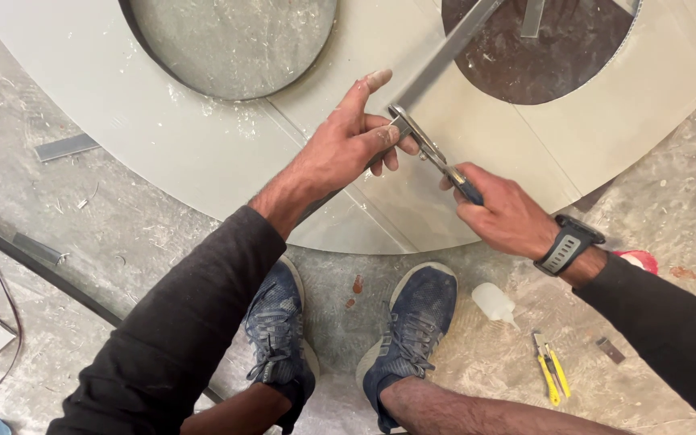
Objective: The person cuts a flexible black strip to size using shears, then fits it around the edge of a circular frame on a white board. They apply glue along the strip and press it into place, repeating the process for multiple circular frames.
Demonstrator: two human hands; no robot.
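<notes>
A grey metal strip (445,55) is pinched at its near end by the left hand (356,145), its long axis running up and right over the round panel (203,153). One plier (432,153) is gripped in the closed right hand (505,216), jaws toward the strip. Two shoes (412,322) stand on the floor (670,201).

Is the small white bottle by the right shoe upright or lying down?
Lying down: the white bottle rests on its side on the floor.
</notes>
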